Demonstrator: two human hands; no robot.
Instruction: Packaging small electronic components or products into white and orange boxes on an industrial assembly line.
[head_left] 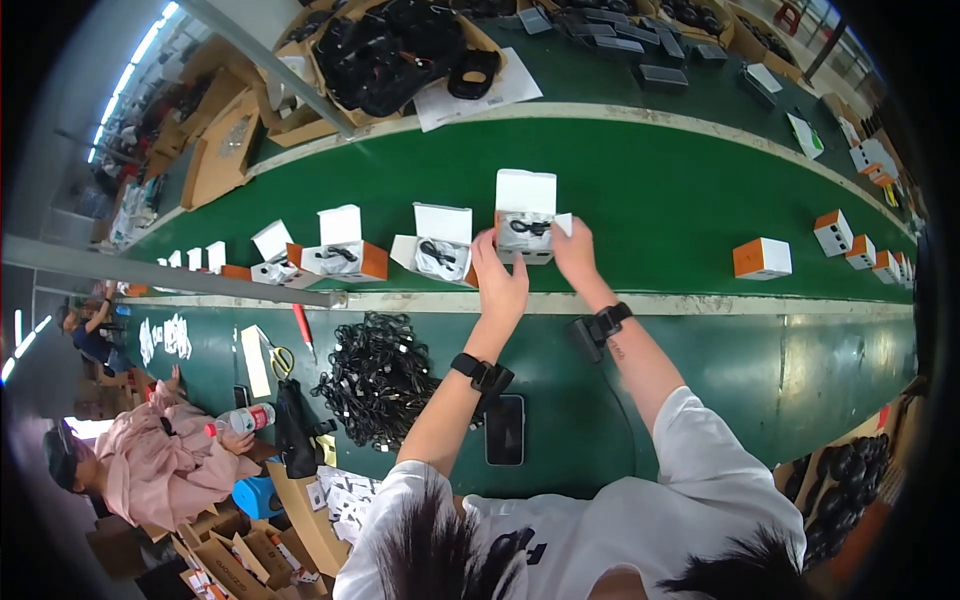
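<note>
A small white box [527, 186] stands on the green belt before me, its lid raised and a black coiled cable [528, 228] lying inside. My left hand [500, 275] is closed on the box's near left side, fingers along its wall. At the right side, my right hand [575, 252] pinches the box's white side flap [562, 224]. To the left, another open box [443, 220] also holds a black cable [437, 254] with clear wrapping. Farther left stands an open white and orange box [372, 262]. What lies under the cable in my box is hidden.
Nearer me lie a heap of black cables [375, 375], a phone [505, 430], scissors [280, 360] and a red-handled tool [303, 325]. Closed boxes [762, 258] stand on the belt [650, 200] at right. A person in pink [165, 460] sits at left, holding a bottle [250, 418].
</note>
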